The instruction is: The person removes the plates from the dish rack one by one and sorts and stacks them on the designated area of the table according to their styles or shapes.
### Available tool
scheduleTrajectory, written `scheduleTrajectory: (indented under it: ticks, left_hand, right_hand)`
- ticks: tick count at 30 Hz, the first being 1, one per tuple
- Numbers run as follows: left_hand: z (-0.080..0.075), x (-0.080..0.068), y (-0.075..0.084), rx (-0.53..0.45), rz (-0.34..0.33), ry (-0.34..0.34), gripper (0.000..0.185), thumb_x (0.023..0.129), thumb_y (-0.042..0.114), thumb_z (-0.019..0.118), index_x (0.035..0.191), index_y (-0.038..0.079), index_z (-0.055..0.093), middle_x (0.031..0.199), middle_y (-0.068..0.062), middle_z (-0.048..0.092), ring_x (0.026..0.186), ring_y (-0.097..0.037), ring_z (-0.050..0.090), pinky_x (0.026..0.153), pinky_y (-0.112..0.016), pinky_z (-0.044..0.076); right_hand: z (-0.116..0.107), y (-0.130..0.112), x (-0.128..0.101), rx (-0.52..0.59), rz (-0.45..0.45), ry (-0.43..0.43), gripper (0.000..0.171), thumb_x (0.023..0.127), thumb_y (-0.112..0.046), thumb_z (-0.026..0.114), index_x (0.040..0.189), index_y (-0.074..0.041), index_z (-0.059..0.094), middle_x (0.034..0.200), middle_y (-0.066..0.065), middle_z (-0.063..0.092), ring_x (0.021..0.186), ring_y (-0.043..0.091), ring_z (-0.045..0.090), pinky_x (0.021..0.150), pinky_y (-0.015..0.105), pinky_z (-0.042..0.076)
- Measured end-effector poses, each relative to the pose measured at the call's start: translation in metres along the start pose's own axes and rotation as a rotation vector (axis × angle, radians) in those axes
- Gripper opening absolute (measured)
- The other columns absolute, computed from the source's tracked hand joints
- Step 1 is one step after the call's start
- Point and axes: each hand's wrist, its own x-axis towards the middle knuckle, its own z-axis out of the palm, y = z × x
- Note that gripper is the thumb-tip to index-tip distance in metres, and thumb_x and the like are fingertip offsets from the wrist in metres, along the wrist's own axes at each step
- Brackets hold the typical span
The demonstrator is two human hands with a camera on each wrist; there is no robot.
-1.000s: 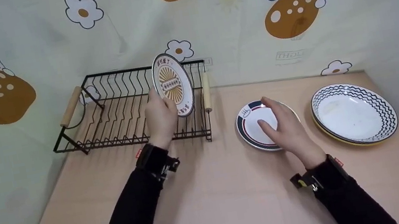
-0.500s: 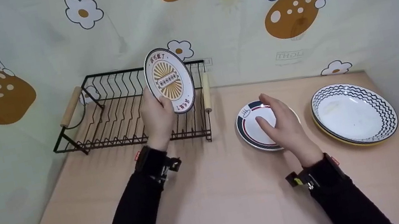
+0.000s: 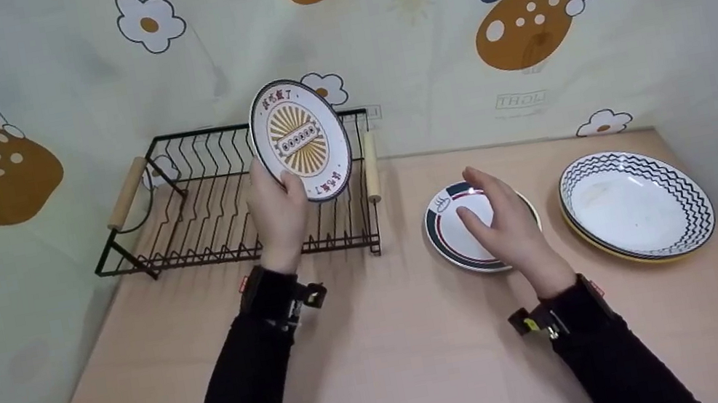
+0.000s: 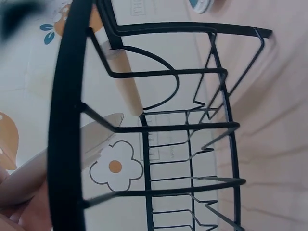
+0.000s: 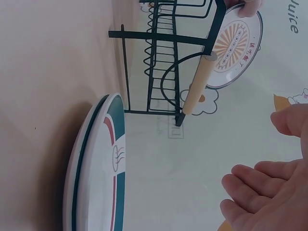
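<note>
Bright, even light over my table [image 3: 389,373]; soft shadows under dish rack [image 3: 205,251]. Head view bends at edges. Left wrist view: near rack wire [image 4: 65,120] blurred, my fingers out of focus.

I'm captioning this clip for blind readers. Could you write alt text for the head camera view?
A person's left hand holds a sunburst-patterned plate upright above a black wire dish rack. The right hand hovers open over a teal-rimmed plate on the table, beside a zigzag-rimmed plate.
</note>
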Motion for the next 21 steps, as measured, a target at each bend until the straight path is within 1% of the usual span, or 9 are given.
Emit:
scheduleTrajectory:
  ticks: [4, 12, 16, 19, 21]
  left_hand:
    - [-0.0002, 0.0006, 0.0014, -0.024, 0.005, 0.012, 0.051, 0.089, -0.006, 0.053, 0.139, -0.007, 0.046, 0.118, -0.021, 0.065, 0.096, -0.028, 0.065, 0.081, -0.034, 0.056]
    - [0.0011, -0.002, 0.0029, -0.063, -0.019, 0.014, 0.053, 0.088, -0.006, 0.053, 0.141, -0.005, 0.045, 0.119, -0.019, 0.065, 0.097, -0.025, 0.066, 0.081, -0.031, 0.057]
    - [0.0005, -0.0049, 0.0036, -0.078, -0.004, 0.024, 0.047, 0.089, -0.005, 0.052, 0.136, -0.007, 0.049, 0.115, -0.021, 0.066, 0.09, -0.027, 0.066, 0.077, -0.034, 0.057]
    - [0.0006, -0.0072, 0.0052, -0.101, 0.013, 0.024, 0.046, 0.088, -0.005, 0.052, 0.134, -0.008, 0.05, 0.115, -0.021, 0.066, 0.093, -0.027, 0.065, 0.082, -0.034, 0.055]
    - [0.0013, -0.0082, 0.0066, -0.124, 0.013, 0.02, 0.046, 0.087, -0.006, 0.052, 0.132, -0.009, 0.051, 0.116, -0.02, 0.065, 0.098, -0.027, 0.063, 0.086, -0.034, 0.053]
  right_hand:
    - [0.0012, 0.0002, 0.0005, 0.0, 0.003, 0.002, 0.059, 0.094, -0.015, 0.067, 0.144, 0.005, 0.043, 0.142, 0.021, 0.051, 0.13, 0.034, 0.047, 0.111, 0.045, 0.034]
    - [0.0015, 0.0002, 0.0004, 0.006, 0.011, 0.002, 0.059, 0.094, -0.015, 0.066, 0.144, 0.005, 0.043, 0.142, 0.02, 0.051, 0.131, 0.034, 0.046, 0.112, 0.045, 0.034]
    - [0.002, 0.0004, 0.0002, 0.022, -0.004, 0.009, 0.057, 0.094, -0.014, 0.065, 0.143, 0.006, 0.043, 0.141, 0.021, 0.052, 0.131, 0.034, 0.046, 0.112, 0.046, 0.033]
    - [0.0026, 0.0006, 0.0001, 0.031, -0.017, 0.012, 0.057, 0.094, -0.013, 0.065, 0.142, 0.008, 0.043, 0.14, 0.022, 0.052, 0.131, 0.036, 0.046, 0.112, 0.046, 0.033]
    - [0.0032, 0.0001, 0.0003, 0.03, -0.015, 0.009, 0.057, 0.094, -0.014, 0.065, 0.143, 0.007, 0.043, 0.14, 0.022, 0.052, 0.131, 0.035, 0.046, 0.112, 0.047, 0.033]
